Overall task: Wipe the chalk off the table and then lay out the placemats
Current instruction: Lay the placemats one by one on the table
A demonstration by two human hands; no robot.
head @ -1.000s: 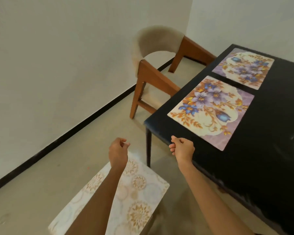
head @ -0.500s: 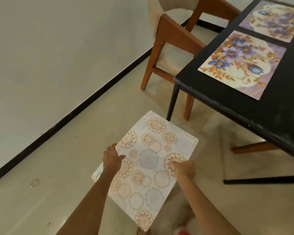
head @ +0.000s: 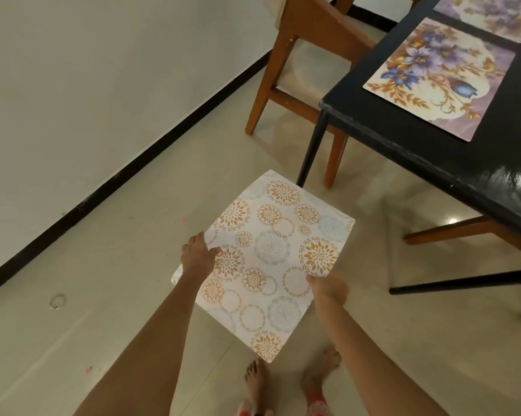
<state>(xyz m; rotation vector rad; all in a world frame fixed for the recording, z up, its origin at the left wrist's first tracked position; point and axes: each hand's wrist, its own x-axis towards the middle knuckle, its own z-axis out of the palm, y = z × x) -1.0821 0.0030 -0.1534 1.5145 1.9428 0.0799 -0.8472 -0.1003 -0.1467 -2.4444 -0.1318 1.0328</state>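
Note:
A white placemat with orange and blue-grey circles point(head: 271, 259) hangs flat above the floor, below and left of the black table point(head: 433, 145). My left hand point(head: 197, 253) grips its left edge, thumb on top. My right hand point(head: 328, 286) pinches its right edge. Two purple floral placemats lie on the table: one near the corner point(head: 439, 79), a second behind it point(head: 487, 16), partly cut off by the frame.
A wooden chair point(head: 307, 55) with a pale seat stands at the table's far-left side. Another wooden chair leg point(head: 451, 229) and a black table leg point(head: 310, 145) sit under the table. A metal ring point(head: 57, 302) lies on the floor by the wall. My bare feet point(head: 289, 382) are below.
My head has tilted down from the table to the floor. Both hands left the table's edge and took hold of the circle-patterned placemat, which is now a little closer to the table.

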